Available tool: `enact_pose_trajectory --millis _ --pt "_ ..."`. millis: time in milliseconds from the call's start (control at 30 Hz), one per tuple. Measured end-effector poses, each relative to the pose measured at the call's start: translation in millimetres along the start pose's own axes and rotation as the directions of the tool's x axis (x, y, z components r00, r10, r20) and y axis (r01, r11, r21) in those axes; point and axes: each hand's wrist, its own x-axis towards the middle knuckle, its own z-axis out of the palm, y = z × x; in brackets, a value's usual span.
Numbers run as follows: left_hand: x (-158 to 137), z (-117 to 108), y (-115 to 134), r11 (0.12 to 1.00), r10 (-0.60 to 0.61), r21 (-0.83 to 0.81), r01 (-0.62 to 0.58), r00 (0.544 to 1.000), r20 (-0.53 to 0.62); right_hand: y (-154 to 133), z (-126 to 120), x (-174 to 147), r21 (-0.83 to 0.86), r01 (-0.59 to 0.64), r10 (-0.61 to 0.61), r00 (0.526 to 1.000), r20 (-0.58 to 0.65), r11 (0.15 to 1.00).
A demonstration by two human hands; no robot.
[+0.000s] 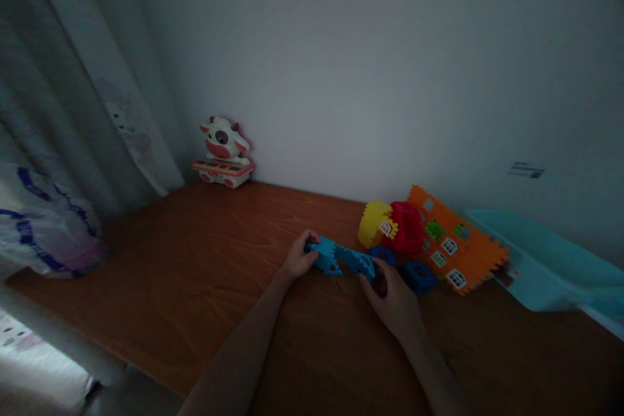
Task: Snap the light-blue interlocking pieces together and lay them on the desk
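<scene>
I see a light-blue strip of interlocking plastic pieces [344,259] lying flat on the table, stretched sideways between both hands (its toothed edges are just visible in the dim light). Its right end sits just beside darker blue pieces [412,271].

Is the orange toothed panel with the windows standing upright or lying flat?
Neither fully: the orange panel looks tilted, its far edge raised near the wall and its near edge on the table.

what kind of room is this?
Probably a home room, maybe a child's: wooden table by a curtain, cow toy at the wall, both hands on light blue building tiles.
</scene>
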Motion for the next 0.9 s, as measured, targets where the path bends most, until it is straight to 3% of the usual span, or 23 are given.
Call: enact_pose_trajectory --millis 233,533,767,900 --pt "-6.2 0.7 -0.2 0.999 -0.029 -0.038 0.035 0.991 0.131 -2.6 1.8 -0.1 -0.017 -0.01 0.01 0.999 0.035 1.0" --pt "-4.2 18.7 -7.6 0.996 -0.04 0.073 0.044 0.998 -0.052 -5.3 -3.4 -0.3 0.075 0.009 -0.008 1.0 -0.021 0.997" --pt "-3.0 21.3 -3.8 0.976 -0.07 0.191 0.108 0.978 -0.198 -7.2 -5.4 -3.3 0.166 -0.076 0.066 0.996 0.066 0.983" --pt "-4.2 21.9 -2.3 0.964 -0.061 0.244 0.106 0.981 -0.185 -3.8 -6.4 -2.3 0.232 -0.067 0.043 0.993 0.107 0.97"
